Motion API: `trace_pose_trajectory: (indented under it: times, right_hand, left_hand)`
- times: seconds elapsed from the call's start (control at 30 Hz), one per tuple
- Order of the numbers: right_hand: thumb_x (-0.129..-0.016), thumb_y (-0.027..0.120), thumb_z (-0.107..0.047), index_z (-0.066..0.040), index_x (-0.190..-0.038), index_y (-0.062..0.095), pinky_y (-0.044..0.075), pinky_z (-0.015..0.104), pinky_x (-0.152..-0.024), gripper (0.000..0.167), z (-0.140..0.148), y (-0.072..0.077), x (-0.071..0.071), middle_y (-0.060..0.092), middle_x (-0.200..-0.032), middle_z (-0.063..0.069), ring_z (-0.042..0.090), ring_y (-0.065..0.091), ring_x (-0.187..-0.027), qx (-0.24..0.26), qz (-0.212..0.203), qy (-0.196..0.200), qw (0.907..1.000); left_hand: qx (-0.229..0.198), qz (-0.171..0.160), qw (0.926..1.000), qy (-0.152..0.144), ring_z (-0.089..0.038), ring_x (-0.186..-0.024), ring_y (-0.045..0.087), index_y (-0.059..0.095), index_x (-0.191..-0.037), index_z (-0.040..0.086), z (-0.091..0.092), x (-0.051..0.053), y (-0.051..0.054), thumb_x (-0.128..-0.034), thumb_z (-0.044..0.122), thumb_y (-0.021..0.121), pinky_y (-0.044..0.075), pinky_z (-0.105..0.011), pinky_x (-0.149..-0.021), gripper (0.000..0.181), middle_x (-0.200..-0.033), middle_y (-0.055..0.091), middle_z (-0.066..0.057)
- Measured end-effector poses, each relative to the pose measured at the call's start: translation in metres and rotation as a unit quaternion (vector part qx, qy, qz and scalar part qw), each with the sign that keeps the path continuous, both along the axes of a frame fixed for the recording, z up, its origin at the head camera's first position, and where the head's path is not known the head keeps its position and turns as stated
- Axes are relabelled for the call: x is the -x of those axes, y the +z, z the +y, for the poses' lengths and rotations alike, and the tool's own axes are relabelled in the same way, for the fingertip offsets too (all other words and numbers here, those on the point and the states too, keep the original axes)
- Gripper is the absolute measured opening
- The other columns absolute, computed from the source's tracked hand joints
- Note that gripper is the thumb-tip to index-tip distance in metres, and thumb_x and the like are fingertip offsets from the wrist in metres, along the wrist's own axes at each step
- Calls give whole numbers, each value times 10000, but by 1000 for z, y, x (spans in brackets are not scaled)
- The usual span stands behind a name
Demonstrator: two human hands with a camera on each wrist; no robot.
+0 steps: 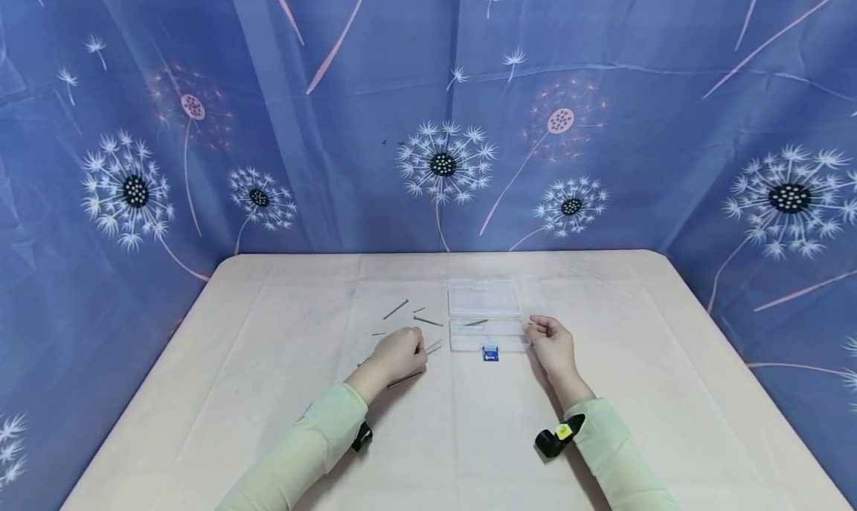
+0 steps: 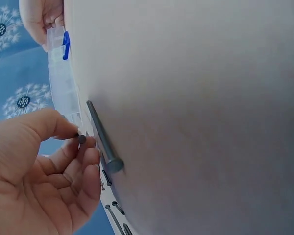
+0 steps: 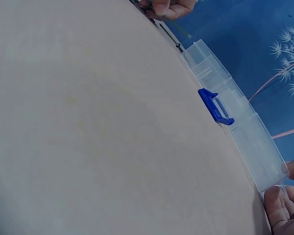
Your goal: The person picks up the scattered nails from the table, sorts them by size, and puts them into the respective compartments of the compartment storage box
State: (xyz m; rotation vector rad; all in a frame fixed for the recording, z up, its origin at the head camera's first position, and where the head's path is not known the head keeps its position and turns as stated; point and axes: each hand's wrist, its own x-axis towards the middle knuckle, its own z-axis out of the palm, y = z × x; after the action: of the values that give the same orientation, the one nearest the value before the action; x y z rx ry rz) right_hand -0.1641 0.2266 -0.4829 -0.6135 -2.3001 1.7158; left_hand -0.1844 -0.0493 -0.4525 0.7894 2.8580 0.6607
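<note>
My left hand [image 1: 399,353] pinches a nail [image 2: 82,139] between thumb and fingertips, its round head toward the left wrist camera. A larger dark nail [image 2: 105,138] lies on the table beside that hand. Right of it stands a clear plastic box [image 1: 487,335] with its lid [image 1: 483,298] laid open at the back and a blue latch [image 1: 491,353] at the front. One nail [image 1: 476,323] lies in the box. My right hand [image 1: 552,347] holds the box's right end, thumb and fingers on either side of the wall in the right wrist view.
Several loose nails of different sizes lie around the left hand, among them a long nail [image 1: 396,309], another nail [image 1: 428,321] near the box and a tiny one [image 1: 419,309]. The pale tablecloth [image 1: 321,303] reaches back to a blue dandelion-print curtain [image 1: 361,169].
</note>
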Motion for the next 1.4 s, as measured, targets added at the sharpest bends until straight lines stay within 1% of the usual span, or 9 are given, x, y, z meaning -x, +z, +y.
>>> trace_pose_trajectory:
  times: [0.17, 0.23, 0.3, 0.43, 0.53, 0.73, 0.87, 1.0, 1.4]
  right_hand:
    - [-891, 575, -57, 65, -1159, 578, 437, 93, -603, 295, 3, -2, 0, 620, -981, 115, -43, 498, -706, 52, 44, 2, 10000]
    - [-893, 575, -58, 67, -1161, 577, 436, 92, -604, 296, 4, -2, -1, 622, -978, 112, -49, 497, -705, 55, 49, 7, 10000]
    - [-897, 575, -67, 64, -1162, 576, 433, 93, -603, 295, 5, -2, -1, 620, -980, 112, -44, 496, -712, 15, 39, 9, 10000]
    - [-902, 573, -70, 58, -1164, 580, 434, 96, -608, 292, 6, -2, -2, 615, -993, 118, -27, 496, -734, 4, 50, -7, 10000]
    - [-905, 571, -69, 57, -1166, 579, 434, 95, -612, 289, 7, -2, -2, 611, -990, 105, -28, 496, -736, 13, 47, -13, 10000]
    - [-901, 575, -60, 61, -1163, 582, 434, 90, -606, 288, 8, -2, -2, 614, -955, 78, -50, 493, -713, 35, 119, -60, 9999]
    - [-896, 569, -58, 63, -1171, 577, 440, 85, -622, 301, 6, -1, -1, 614, -975, 102, -34, 500, -738, 42, 97, -9, 9999]
    - [-899, 561, -65, 61, -1184, 570, 434, 75, -630, 312, 4, -1, -2, 606, -1020, 145, 10, 500, -777, -42, 3, -12, 10000]
    - [-893, 583, -87, 45, -1170, 581, 436, 97, -617, 306, 0, -1, 0, 599, -1001, 123, 63, 501, -803, -46, -24, 23, 10000]
  left_hand:
    - [-373, -16, 9993, -95, -86, -576, 433, 536, -791, 84, 2, 3, 1, -842, 48, 554, 380, -204, -524, 65, -664, 508, 29]
    - [-690, -130, 9974, -162, -75, -589, 444, 541, -804, 83, 3, 5, 2, -857, 43, 556, 396, -190, -538, 68, -678, 521, 35]
    - [-1138, -253, 9927, -294, -67, -625, 462, 553, -836, 66, 4, 6, 3, -874, 33, 558, 416, -183, -570, 51, -712, 545, 28]
    - [-2021, -359, 9772, -540, -77, -711, 510, 572, -921, 20, 7, 8, 3, -899, 20, 576, 465, -191, -647, 22, -797, 597, -12]
    - [-2290, -273, 9714, -563, -83, -728, 533, 578, -940, 18, 11, 11, 4, -901, 19, 594, 484, -192, -658, 42, -823, 613, -26]
    - [-2341, -287, 9705, -507, -88, -724, 532, 588, -943, 14, 23, 19, 6, -917, 41, 585, 476, -179, -650, 37, -831, 625, -44]
    - [-2287, -222, 9722, -448, -97, -726, 533, 592, -937, 8, 30, 24, 5, -910, 36, 595, 471, -176, -657, 38, -831, 635, -53]
    - [-2118, -293, 9758, -466, -96, -759, 544, 596, -952, 34, 38, 28, 5, -921, 40, 582, 477, -172, -685, 35, -860, 635, -43]
    - [-2096, -482, 9755, -470, -100, -754, 549, 597, -945, 24, 52, 35, 3, -918, 31, 569, 479, -170, -691, 39, -850, 633, -49]
